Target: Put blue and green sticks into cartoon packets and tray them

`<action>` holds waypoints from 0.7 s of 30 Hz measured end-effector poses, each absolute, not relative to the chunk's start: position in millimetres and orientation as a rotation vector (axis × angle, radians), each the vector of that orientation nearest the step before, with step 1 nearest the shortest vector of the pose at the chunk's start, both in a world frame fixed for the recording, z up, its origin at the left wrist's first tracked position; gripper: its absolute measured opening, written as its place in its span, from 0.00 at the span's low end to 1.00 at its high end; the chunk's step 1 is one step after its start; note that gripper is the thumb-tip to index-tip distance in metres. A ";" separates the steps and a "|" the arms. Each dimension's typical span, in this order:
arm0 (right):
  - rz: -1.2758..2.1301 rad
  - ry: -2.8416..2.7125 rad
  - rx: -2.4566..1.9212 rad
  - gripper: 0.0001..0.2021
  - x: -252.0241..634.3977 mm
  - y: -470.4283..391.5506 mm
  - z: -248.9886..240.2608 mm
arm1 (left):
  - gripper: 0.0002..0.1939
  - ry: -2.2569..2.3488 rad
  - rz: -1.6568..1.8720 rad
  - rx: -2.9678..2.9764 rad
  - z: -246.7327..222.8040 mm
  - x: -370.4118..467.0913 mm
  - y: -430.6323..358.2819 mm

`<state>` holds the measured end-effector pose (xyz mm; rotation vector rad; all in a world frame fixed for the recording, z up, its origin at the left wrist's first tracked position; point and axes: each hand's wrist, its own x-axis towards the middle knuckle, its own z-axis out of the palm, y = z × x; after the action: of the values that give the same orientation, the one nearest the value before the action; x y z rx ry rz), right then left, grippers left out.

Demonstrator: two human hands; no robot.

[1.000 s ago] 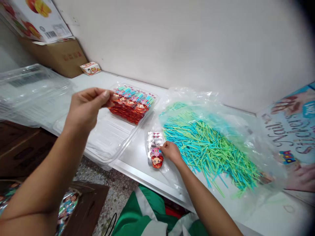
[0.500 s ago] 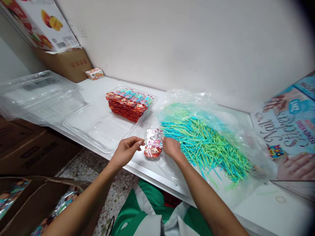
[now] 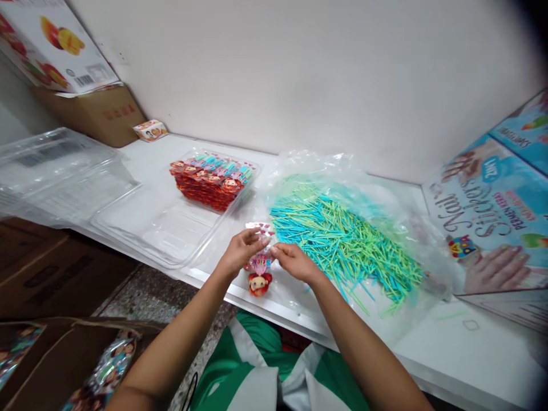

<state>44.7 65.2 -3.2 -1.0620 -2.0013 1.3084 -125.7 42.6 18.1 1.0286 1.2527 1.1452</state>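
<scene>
My left hand [image 3: 240,252] and my right hand [image 3: 291,261] meet above the front of the white table [image 3: 449,365]. Together they pinch a small sticker packet [image 3: 259,274] with a red-haired cartoon face hanging at its bottom. Just behind the hands lies a small stack of the same packets, mostly hidden by my fingers. To the right, a clear plastic bag [image 3: 342,171] lies open with a heap of blue and green sticks [image 3: 342,245] on it. To the left, an open clear clamshell tray [image 3: 171,228] holds a row of packed sticker packets [image 3: 209,182] in its far half.
Stacked clear trays [image 3: 55,171] lie at far left, with a brown carton [image 3: 98,111] and a small printed box [image 3: 149,130] by the wall. A large nail-sticker display box [image 3: 492,228] stands at right. Open cartons of foil packets [image 3: 103,365] sit on the floor below.
My left hand came back from the packed tray to the front of the table and joined the right hand on one packet, which is now lifted off the small stack.
</scene>
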 end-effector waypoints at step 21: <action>1.492 -1.476 -1.293 0.15 104.4 -31.6 -31.8 | 0.12 0.982 0.961 0.512 -10.3 -38.4 -12.4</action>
<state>104.4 -31.6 -31.8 -1.2934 -1.4757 1.4921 -38.4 -12.4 -10.3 0.5120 0.9824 0.9609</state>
